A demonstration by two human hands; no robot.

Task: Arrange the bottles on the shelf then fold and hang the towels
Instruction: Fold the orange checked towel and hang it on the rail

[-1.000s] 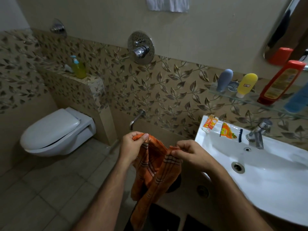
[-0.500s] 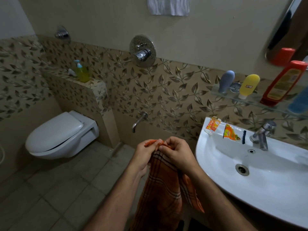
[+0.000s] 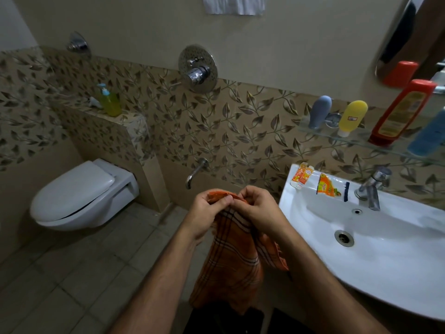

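Left: bare floor tiles (image 3: 72, 273) give open passage; toilet (image 3: 79, 194) bounds it.
Right: sink (image 3: 397, 273) rim blocks close by.
Ahead: wall spout (image 3: 196, 173) juts out.

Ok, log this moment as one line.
step: folding towel | left hand: pinches towel top | right hand: pinches towel top | bottles: on shelf

Dim, warm indoor light, brightest on the glossy white ceramic sink (image 3: 395, 256), which shows soft glare. The lower frame falls into deep shadow. Wide-angle distortion bends the edges; the blue bottle (image 3: 428, 136) at right looks blurred.
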